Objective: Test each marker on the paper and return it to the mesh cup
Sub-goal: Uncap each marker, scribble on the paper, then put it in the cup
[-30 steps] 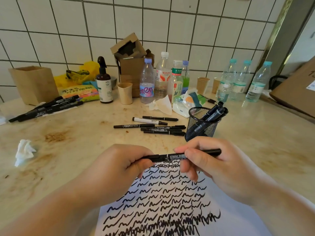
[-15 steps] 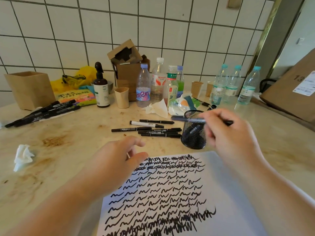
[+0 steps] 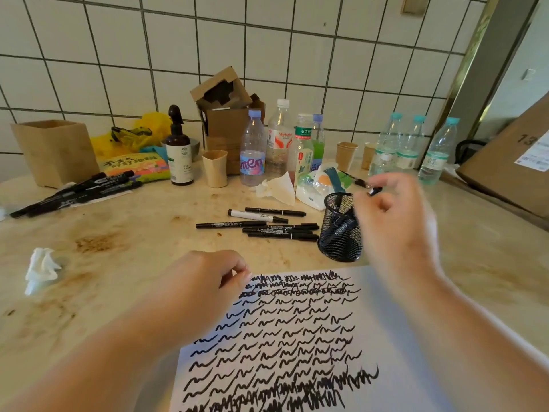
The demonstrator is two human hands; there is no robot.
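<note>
Marker: a slim black felt marker (image 3: 375, 190), only its end showing, blurred, above the black wire-mesh cup (image 3: 340, 230).
Right hand: right hand (image 3: 389, 209) over the cup rim, fingers curled, tips pinching the marker.
Left hand: left hand (image 3: 205, 281) loosely curled, holding nothing, at the top-left corner of the scribbled white paper sheet (image 3: 297, 337).
Nearby: six loose black markers (image 3: 261, 226) lying left of the cup on the stained beige counter (image 3: 118, 233).

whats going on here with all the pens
A person is testing markers on a sheet of paper covered in black squiggles. The right hand, blurred, is over the mesh cup, apparently dropping a marker in. The left hand rests at the paper's edge. More loose markers lie beside the cup.
</note>
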